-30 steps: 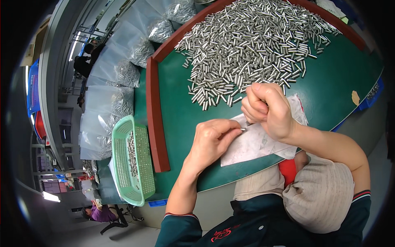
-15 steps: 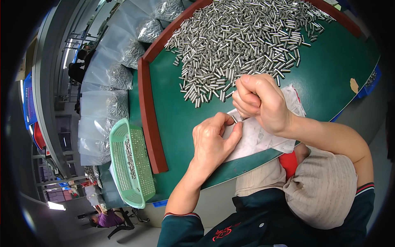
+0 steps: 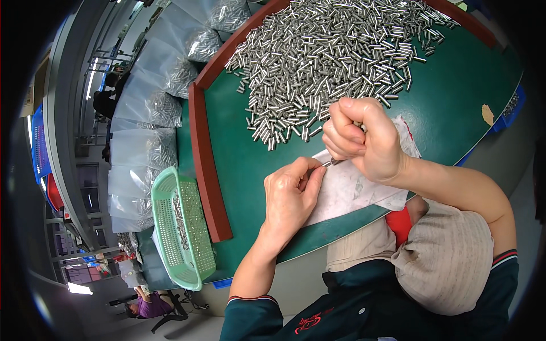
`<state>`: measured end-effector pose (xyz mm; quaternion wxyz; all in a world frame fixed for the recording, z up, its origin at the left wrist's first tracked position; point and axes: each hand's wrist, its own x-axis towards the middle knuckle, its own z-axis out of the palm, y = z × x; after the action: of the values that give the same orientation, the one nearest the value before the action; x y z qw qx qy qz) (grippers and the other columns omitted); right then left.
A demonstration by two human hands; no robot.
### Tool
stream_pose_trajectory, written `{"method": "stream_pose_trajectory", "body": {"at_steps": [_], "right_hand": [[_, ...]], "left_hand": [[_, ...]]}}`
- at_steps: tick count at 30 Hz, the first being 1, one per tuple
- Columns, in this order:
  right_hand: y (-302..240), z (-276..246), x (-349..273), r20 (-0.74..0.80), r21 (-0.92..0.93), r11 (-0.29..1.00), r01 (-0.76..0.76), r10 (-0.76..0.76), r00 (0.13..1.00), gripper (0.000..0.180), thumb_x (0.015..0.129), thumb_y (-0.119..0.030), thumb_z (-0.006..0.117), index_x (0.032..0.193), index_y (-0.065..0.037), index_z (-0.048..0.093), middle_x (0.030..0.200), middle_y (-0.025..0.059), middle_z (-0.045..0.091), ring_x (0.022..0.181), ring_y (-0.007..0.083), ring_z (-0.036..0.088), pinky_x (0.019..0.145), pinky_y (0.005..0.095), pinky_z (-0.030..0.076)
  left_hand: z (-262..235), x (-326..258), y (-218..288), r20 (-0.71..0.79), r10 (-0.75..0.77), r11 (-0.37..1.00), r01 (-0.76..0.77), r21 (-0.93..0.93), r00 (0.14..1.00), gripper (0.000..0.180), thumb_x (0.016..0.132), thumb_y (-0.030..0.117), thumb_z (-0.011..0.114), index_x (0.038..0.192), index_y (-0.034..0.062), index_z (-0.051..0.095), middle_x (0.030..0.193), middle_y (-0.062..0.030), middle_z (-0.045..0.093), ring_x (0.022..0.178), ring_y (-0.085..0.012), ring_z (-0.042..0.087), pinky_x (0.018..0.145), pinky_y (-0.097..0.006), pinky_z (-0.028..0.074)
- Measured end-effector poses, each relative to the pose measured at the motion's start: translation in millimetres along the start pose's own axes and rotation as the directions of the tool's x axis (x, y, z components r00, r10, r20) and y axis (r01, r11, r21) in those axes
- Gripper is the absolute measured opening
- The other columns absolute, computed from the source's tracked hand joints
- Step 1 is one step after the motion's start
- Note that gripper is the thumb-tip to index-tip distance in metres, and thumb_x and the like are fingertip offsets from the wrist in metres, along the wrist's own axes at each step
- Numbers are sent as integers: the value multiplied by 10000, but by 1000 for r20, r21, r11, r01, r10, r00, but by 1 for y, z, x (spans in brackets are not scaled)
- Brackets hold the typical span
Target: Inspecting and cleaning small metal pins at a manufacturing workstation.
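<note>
Between the thumb and fingers of my left hand [image 3: 289, 196] is a small shiny metal cylinder [image 3: 326, 164], its end poking out toward the right. My right hand [image 3: 368, 139] is curled into a fist just above and to the right. A thin dark tip [image 3: 334, 161] shows below that fist, close to the cylinder's end; the rest of what the fist holds is hidden. Both hands are over a stained white cloth [image 3: 364, 196] at the table's near edge. Beyond them spreads a large pile of similar metal cylinders [image 3: 335, 62].
A red-brown rail [image 3: 208, 165] borders the green table [image 3: 455, 108] on the left and far side. Left of it stand a light green basket [image 3: 200, 238] with some cylinders inside and several clear bags [image 3: 162, 145] of metal parts. A blue bin [image 3: 508, 116] is at the right edge.
My left thumb has closed in against the fingers around the cylinder, which now points more toward the right fist. The right fist has tilted slightly and stays near the same place.
</note>
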<state>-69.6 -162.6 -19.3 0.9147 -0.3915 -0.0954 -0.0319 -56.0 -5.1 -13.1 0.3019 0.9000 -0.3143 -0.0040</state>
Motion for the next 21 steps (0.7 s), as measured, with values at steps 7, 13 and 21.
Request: {"method": "stream_pose_trajectory", "body": {"at_steps": [7, 13, 21], "right_hand": [[0, 3, -1, -1, 23, 1000, 1, -1, 1000, 403, 872, -244, 287, 488, -126, 247, 402, -43, 234, 385, 68, 169, 384, 233, 158], [0, 2, -1, 2, 27, 1000, -9, 9, 1000, 401, 869, -231, 286, 485, -124, 250, 401, -40, 236, 383, 70, 171, 383, 234, 159], [1, 4, 1, -2, -1, 1000, -18, 18, 1000, 397, 866, -221, 302, 484, -119, 259, 406, -38, 235, 388, 70, 181, 389, 235, 165]], "left_hand": [[-1, 0, 2, 3, -9, 1000, 9, -7, 1000, 69, 692, 32, 638, 707, 13, 573, 475, -73, 437, 408, -177, 429, 407, -292, 346], [0, 0, 3, -5, 1, 1000, -1, -10, 1000, 70, 689, 23, 637, 708, 7, 572, 486, -80, 450, 411, -179, 434, 409, -291, 350], [2, 2, 1, -16, 17, 999, -17, -32, 1000, 76, 679, 14, 639, 708, 3, 569, 495, -93, 463, 416, -199, 441, 412, -297, 358]]}}
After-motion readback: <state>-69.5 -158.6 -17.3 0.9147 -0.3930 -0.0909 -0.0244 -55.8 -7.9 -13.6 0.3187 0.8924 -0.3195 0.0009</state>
